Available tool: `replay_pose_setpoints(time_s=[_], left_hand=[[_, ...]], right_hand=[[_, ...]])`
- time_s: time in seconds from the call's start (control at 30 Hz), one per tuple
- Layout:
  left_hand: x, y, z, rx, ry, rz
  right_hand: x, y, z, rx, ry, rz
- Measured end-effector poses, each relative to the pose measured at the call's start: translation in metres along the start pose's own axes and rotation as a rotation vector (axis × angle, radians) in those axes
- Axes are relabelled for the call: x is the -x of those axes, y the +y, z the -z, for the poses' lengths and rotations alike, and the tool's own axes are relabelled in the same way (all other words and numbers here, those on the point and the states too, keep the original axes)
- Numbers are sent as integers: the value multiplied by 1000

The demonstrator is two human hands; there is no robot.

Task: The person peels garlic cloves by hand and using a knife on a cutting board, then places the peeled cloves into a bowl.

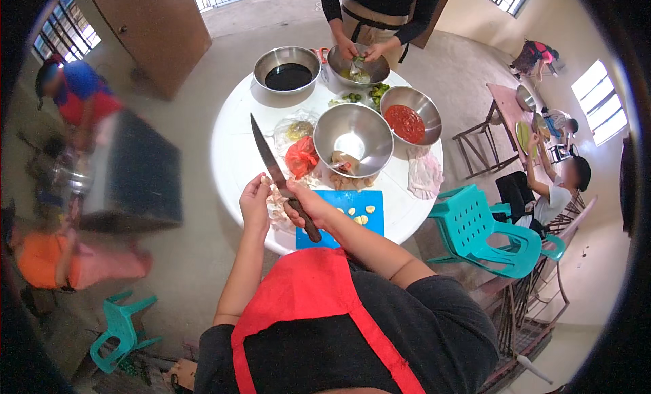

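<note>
My right hand [307, 206] grips the brown handle of a large kitchen knife [267, 152], its blade pointing up and left. Between the fingertips of my left hand [256, 200] is a small pale garlic clove [265, 180], close beside the blade. Several peeled cloves [361, 220] lie on a blue cutting board [375, 235], which my right hand and forearm partly cover. Garlic skins [278, 216] are scattered left of the board. Beyond it, a steel bowl [376, 134] holds a small plastic bag with something brownish in it.
On the round white table [231, 139] are a bowl of dark liquid [288, 77], a bowl of red sauce [405, 123], a red plastic bag [302, 157] and green citrus fruits [378, 93]. Across it, a person works over another bowl [371, 73]. Green plastic chairs [473, 226] stand at the right.
</note>
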State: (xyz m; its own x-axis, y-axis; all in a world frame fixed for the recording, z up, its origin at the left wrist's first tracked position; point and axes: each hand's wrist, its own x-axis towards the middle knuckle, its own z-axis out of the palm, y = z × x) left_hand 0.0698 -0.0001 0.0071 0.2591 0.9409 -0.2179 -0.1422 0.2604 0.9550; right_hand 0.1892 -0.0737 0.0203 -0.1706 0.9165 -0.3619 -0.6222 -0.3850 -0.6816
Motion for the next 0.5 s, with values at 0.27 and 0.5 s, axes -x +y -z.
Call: replay_pose_setpoints(time_s=[0.27, 0.5], left_hand=[[-3, 6, -9, -7, 23, 30], [-15, 5, -14, -11, -1, 68]], right_hand=[[-11, 4, 13, -68, -19, -68], [-15, 1, 21, -46, 54, -66]])
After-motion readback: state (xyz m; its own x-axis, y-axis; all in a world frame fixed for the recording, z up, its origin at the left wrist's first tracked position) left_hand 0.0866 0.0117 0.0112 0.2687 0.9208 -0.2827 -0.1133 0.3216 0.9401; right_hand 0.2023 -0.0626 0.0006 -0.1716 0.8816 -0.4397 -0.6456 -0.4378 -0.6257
